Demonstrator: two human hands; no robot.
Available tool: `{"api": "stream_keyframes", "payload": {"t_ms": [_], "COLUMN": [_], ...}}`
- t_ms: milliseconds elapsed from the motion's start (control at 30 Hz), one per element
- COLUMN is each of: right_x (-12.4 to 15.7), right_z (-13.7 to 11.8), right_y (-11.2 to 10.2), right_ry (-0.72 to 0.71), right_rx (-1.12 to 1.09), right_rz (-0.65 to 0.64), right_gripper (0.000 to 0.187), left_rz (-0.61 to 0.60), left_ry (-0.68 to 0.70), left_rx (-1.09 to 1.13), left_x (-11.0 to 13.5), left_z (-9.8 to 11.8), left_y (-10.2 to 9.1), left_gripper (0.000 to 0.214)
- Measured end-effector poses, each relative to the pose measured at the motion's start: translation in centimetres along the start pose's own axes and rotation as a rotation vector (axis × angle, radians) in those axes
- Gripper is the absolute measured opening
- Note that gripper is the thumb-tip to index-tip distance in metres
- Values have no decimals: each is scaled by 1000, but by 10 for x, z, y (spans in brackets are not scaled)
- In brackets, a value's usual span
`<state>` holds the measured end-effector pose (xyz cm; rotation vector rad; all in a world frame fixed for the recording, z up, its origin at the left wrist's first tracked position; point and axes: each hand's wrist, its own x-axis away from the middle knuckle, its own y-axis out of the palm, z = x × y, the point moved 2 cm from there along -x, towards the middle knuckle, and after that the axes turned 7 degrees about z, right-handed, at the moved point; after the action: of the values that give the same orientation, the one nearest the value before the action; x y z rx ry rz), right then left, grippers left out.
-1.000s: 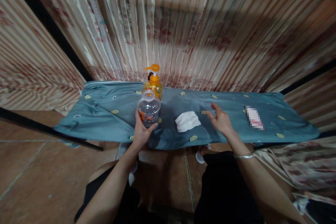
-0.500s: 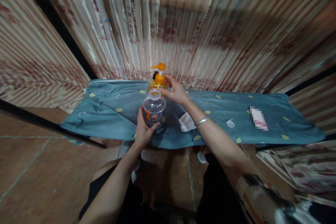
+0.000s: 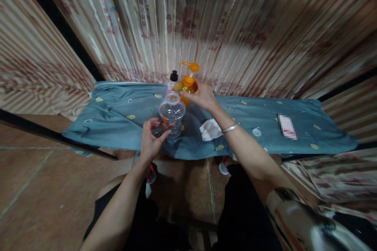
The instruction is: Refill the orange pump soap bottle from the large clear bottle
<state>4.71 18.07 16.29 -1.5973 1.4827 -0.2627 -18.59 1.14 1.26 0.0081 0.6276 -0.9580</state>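
A clear, empty-looking plastic bottle [image 3: 173,113] with no cap stands upright on the blue cloth [image 3: 113,121]. My left hand [image 3: 151,137] is beside its lower left side, fingers curved and apart, no longer wrapped round it. Behind that bottle, my right hand [image 3: 202,93] grips an orange pump bottle [image 3: 189,81] by its upper body. The pump spout points left, and its lower part is hidden by the clear bottle. Just left of it stands a smaller bottle with a black cap [image 3: 174,75], partly covered.
A crumpled white cloth [image 3: 211,129] lies right of the clear bottle. Farther right is a blurred-out white packet [image 3: 287,126]. A pleated curtain [image 3: 206,27] hangs behind the cloth-covered surface, and dark metal bars [image 3: 59,27] slant at the sides.
My left hand has come off the clear bottle and moved left. My right hand has closed on the pump bottle and shifted it right, uncovering more of the black-capped bottle.
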Motion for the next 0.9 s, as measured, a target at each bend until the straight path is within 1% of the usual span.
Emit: {"api": "stream_keyframes", "payload": {"t_ms": [33, 67, 100, 167, 233, 333, 367, 400, 467, 567, 633, 700, 767, 833, 900], "right_x": [3, 5, 8, 13, 20, 31, 35, 38, 45, 54, 60, 66, 71, 75, 78], "right_z": [3, 7, 11, 21, 31, 40, 42, 43, 44, 43, 41, 38, 33, 29, 27], "right_y": [-4, -7, -12, -22, -33, -50, -55, -59, -69, -84, -93, -100, -102, -100, -95], "right_ry": [19, 32, 40, 42, 38, 8, -3, -11, -20, -37, -56, -78, -101, -119, -127], "right_rx": [12, 21, 28, 44, 59, 36, 23, 11, -3, -13, -19, -27, -42, -69, -103], "right_rz": [26, 49, 68, 92, 100, 99, 97, 93, 90, 99, 95, 68, 19, -35, -85], "right_gripper": [63, 63, 62, 62, 63, 63, 62, 61, 60, 60, 58, 55, 51, 49, 50], "left_rz": [-33, -65, -101, -182, -275, -391, -411, -422, -422, -367, -331, -316, -301, -278, -260], "left_ry": [26, 44, 65, 110, 160, 228, 247, 261, 283, 323, 282, 184, 68, -36, -104], "left_rx": [17, 30, 44, 74, 108, 151, 162, 170, 181, 152, 127, 140, 185, 241, 291], "left_x": [0, 1, 4, 13, 25, 42, 46, 49, 51, 48, 43, 39, 35, 31, 27], "left_z": [5, 11, 17, 29, 39, 50, 52, 52, 52, 47, 43, 39, 37, 38, 39], "left_y": [-4, -7, -8, -4, 9, 37, 47, 56, 72, 90, 100, 110, 121, 131, 138], "left_gripper": [42, 29, 25, 28, 27, 14, 15, 27, 58, 102, 124, 135, 142, 149, 153]}}
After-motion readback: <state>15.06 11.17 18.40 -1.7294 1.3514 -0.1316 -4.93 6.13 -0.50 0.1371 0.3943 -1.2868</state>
